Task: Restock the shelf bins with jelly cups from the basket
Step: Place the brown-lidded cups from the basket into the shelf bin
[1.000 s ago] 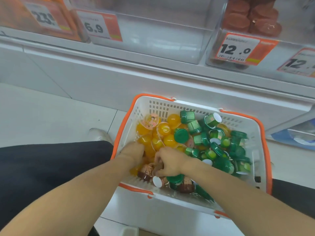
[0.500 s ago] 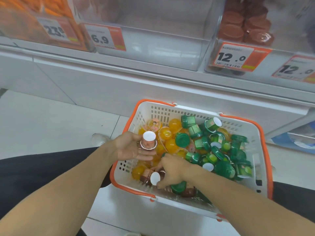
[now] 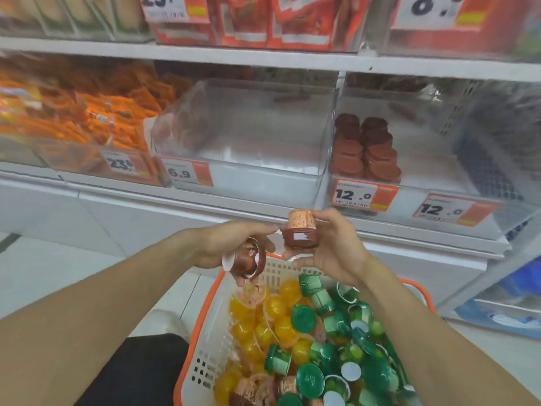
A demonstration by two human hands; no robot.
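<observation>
The left hand (image 3: pixel 231 244) curls its fingers loosely round a small brown plastic jelly cup with a white rim (image 3: pixel 246 259), which lies tilted on its side just under the fingertips, above the near-left corner of the white perforated plastic basket with orange rim (image 3: pixel 202 326). That hold looks shallow; a slip here would likely drop the cup back among the yellow jelly cups (image 3: pixel 263 315) below the fingers, or outside the rim onto the floor.

Just beside it, the right hand (image 3: pixel 328 247) pinches a second brown jelly cup with a printed foil lid (image 3: pixel 301 230) between thumb and spread fingers, lid turned upward and away. The two cups sit close, almost touching, so a hurried hand-over could knock one loose.

Beyond the fingertips stands the empty clear plastic shelf bin (image 3: pixel 257 159) with the 6.9 tag; further right, the clear bin holding stacked brown cups (image 3: pixel 366 148) carries the 12.0 tag. The likely error is sorting: brown cups seem to belong with the stacked ones, and the nearer empty bin invites a wrong drop. Green-lidded jelly cups (image 3: pixel 336 332) remain heaped under the right wrist.
</observation>
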